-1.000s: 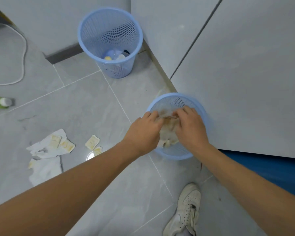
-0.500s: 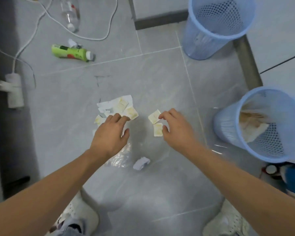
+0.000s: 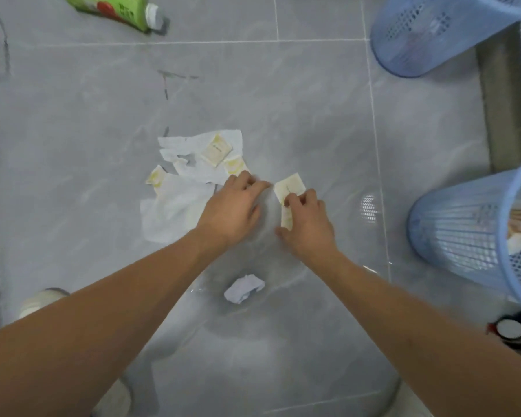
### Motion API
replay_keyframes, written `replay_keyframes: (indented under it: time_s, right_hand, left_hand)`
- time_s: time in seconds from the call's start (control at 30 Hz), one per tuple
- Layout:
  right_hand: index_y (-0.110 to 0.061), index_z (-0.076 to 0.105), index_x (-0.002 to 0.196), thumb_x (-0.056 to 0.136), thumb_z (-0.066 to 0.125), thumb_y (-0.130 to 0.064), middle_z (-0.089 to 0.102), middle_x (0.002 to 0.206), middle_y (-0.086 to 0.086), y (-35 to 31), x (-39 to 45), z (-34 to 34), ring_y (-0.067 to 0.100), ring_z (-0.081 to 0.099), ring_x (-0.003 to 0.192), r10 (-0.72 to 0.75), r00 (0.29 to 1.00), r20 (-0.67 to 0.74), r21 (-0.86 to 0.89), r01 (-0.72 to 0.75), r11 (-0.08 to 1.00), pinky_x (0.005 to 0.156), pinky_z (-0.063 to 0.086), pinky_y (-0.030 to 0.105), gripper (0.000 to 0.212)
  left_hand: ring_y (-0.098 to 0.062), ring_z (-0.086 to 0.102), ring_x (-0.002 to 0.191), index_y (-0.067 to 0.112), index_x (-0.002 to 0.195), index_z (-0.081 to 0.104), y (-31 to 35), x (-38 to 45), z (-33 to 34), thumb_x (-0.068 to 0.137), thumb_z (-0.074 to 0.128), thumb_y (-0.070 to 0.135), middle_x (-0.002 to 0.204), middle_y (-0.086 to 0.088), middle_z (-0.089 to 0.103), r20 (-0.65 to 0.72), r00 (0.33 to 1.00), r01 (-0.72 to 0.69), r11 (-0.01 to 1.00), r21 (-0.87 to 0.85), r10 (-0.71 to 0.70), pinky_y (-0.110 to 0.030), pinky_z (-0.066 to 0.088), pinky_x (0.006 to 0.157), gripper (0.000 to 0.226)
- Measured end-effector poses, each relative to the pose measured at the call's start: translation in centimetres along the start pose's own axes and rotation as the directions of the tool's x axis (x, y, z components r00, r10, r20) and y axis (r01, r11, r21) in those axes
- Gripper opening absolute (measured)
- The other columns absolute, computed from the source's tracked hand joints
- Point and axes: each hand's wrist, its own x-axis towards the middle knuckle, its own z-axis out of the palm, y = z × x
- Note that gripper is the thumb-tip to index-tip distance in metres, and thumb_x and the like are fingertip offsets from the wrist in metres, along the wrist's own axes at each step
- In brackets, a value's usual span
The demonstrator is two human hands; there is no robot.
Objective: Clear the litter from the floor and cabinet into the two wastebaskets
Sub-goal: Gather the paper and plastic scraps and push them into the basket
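Two small square packets, pale cream with yellowish print, are seen on the grey tiled floor (image 3: 313, 100). The upper packet (image 3: 289, 185) is pinched at its lower edge by the curled fingers of the right hand (image 3: 306, 221); the second packet (image 3: 286, 218) lies partly hidden under that hand, and whether it is gripped cannot be told. The left hand (image 3: 233, 210) is laid just left of the upper packet, its fingers bent down onto the floor at the edge of a sheet of torn white paper (image 3: 193, 152); whether anything is held by it cannot be told. More cream packets (image 3: 215, 150) are scattered on and beside that paper, left of the upper packet. A crumpled white wad (image 3: 244, 288) is lying below the hands. A green tube (image 3: 115, 9) lies well up and left of the upper packet. Two blue mesh wastebaskets are placed to the right of it: the far wastebasket (image 3: 427, 34) at the top, the near wastebasket (image 3: 463, 224) at the right edge, with brownish and white litter inside.
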Motion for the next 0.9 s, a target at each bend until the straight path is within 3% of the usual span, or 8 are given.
replay_keyframes:
  time_s: [0.17,0.3,0.43,0.53,0.7,0.77,0.9]
  right_hand:
    - [-0.018,0.058,0.104,0.081,0.068,-0.012,0.047,0.109,0.004,3.1,0.1,0.7,0.031,0.055,0.088,-0.016,0.99,-0.139,0.125,0.033,0.992,0.068,0.049,0.04,0.026]
    - [-0.014,0.058,0.092,0.079,0.064,-0.006,0.049,0.098,0.006,6.0,-0.9,-0.4,0.033,0.056,0.074,0.016,0.98,-0.198,0.186,0.022,0.982,0.064,0.049,0.043,0.017]
    - [-0.012,0.058,0.086,0.076,0.065,-0.006,0.049,0.093,0.005,7.3,-3.7,-4.5,0.029,0.054,0.07,0.057,0.954,-0.294,0.262,0.023,0.965,0.059,0.047,0.043,0.014]
    - [-0.012,0.057,0.086,0.078,0.065,-0.004,0.048,0.093,0.001,8.2,-7.0,-10.5,0.021,0.051,0.07,0.089,0.904,-0.418,0.352,0.072,0.933,0.062,0.045,0.037,0.014]
    - [-0.01,0.063,0.091,0.079,0.07,-0.003,0.054,0.097,0.0,14.1,-12.8,-21.6,0.012,0.053,0.076,0.196,0.793,-0.577,0.389,0.056,0.919,0.067,0.047,0.024,0.016]
    - [-0.012,0.062,0.091,0.08,0.071,-0.003,0.054,0.099,-0.002,17.3,-14.3,-24.6,0.012,0.054,0.078,0.268,0.757,-0.596,0.398,-0.011,0.917,0.069,0.048,0.024,0.016]
    - [-0.013,0.062,0.094,0.083,0.069,-0.005,0.051,0.1,-0.004,21.8,-15.5,-27.2,0.011,0.056,0.078,0.33,0.759,-0.562,0.408,-0.093,0.908,0.072,0.05,0.025,0.015]
  left_hand:
    - [-0.031,0.046,0.118,0.034,0.138,0.055,2.8,6.0,3.7,0.091,0.061,0.031,0.136,-0.006,0.045,0.084,0.982,-0.18,0.969,0.169,0.168,-0.047,0.053,0.079,0.048]
    - [-0.032,0.046,0.102,0.02,0.113,0.059,4.2,6.7,5.2,0.09,0.063,0.016,0.114,-0.01,0.042,0.102,0.985,-0.154,0.975,0.16,0.139,-0.047,0.052,0.068,0.024]
    - [-0.032,0.052,0.092,0.015,0.101,0.059,6.5,5.5,4.6,0.084,0.065,0.013,0.1,-0.003,0.04,0.111,0.992,-0.074,0.996,0.055,0.067,-0.041,0.047,0.064,0.018]
    - [-0.022,0.048,0.079,0.019,0.099,0.057,12.7,4.9,1.8,0.083,0.061,0.012,0.098,0.003,0.039,-0.041,0.994,-0.104,0.99,-0.097,0.101,-0.037,0.046,0.061,0.017]
    - [-0.016,0.048,0.079,0.02,0.1,0.057,27.8,5.9,-3.5,0.085,0.058,0.011,0.101,0.003,0.043,-0.162,0.935,-0.344,0.915,-0.209,0.315,-0.04,0.048,0.062,0.017]
    - [-0.015,0.047,0.08,0.019,0.101,0.059,32.7,6.8,-4.2,0.085,0.058,0.011,0.102,0.001,0.044,-0.181,0.913,-0.4,0.893,-0.206,0.367,-0.039,0.048,0.061,0.018]
    - [-0.017,0.047,0.088,0.019,0.102,0.062,38.8,8.0,-2.9,0.085,0.06,0.014,0.102,0.001,0.045,-0.128,0.903,-0.427,0.886,-0.18,0.409,-0.041,0.051,0.063,0.018]
